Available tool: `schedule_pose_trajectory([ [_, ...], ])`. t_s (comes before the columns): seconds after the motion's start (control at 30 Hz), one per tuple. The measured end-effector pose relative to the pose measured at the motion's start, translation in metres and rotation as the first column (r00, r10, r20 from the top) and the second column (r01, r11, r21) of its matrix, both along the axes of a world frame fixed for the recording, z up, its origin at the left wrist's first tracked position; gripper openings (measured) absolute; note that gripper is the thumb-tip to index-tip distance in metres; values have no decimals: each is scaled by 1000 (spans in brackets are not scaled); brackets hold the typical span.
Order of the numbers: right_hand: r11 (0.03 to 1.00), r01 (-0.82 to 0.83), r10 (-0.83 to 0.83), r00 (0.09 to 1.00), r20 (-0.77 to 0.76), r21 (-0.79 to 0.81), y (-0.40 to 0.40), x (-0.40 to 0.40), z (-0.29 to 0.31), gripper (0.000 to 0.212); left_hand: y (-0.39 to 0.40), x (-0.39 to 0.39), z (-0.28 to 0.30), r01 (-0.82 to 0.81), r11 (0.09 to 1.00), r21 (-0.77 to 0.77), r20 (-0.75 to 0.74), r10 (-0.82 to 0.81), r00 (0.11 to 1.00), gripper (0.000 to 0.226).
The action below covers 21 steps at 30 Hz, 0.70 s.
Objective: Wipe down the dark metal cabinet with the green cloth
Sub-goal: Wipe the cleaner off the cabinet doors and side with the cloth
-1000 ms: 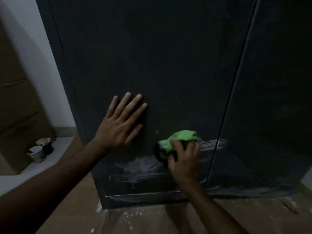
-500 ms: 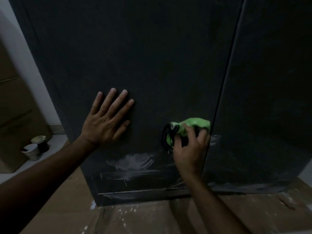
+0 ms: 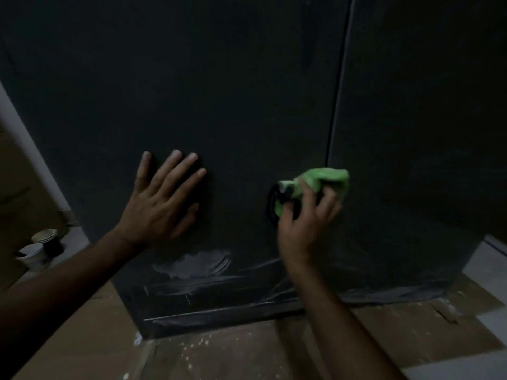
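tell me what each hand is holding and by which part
The right hand holds the bunched green cloth by its lower left part. The left hand holds nothing, flat on the cabinet.

bright green cloth (image 3: pixel 326 178) with a black edge; dark charcoal cabinet (image 3: pixel 219 91) smeared whitish low down; brown floor (image 3: pixel 247 352) flecked white.

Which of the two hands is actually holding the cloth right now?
The right hand. Its fingers are curled around the bunched green cloth near the cabinet's door seam, while the left hand lies flat, fingers spread, on the door.
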State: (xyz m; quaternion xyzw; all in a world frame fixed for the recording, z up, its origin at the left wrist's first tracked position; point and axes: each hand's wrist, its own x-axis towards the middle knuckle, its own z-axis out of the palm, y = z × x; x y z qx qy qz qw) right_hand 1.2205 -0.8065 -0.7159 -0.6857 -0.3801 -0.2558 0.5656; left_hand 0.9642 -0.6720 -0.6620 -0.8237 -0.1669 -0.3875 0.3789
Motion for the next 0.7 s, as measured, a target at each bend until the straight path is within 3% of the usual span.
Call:
schedule_pose_trajectory([
  [0.07, 986, -94, 124, 964, 234, -137, -3, -23, -14, 55, -9, 17, -2, 44, 999, -32, -67, -46, 997, 70],
  [0.13, 953, -115, 203, 929, 308, -282, -18, -8, -45, 58, -13, 26, -3, 40, 997, -66, -90, -46, 995, 70],
  [0.27, 980, -93, 85, 995, -50, -178, -45, 43, -58, 50, -9, 24, -6, 2, 999, -52, -104, -7, 995, 71],
  [0.4, 999, -35, 36, 997, -61, 18, -15, 40, -10, 44, -8, 23, -5, -8, 998, -58, -119, 1, 993, 72],
  [0.47, 999, -41, 40, 998, -54, -18, -16, 39, -19, 47, -9, 23, -6, -8, 998, -67, -114, 0, 993, 72],
  [0.6, 965, -89, 54, 988, -141, -249, -51, 36, -81, 43, -9, 23, -7, 1, 998, -59, -110, -8, 994, 73],
  [0.7, 968, -149, 109, 975, -195, -204, -50, 33, -76, 38, -12, 22, -5, -10, 999, -51, -115, 4, 993, 72],
])
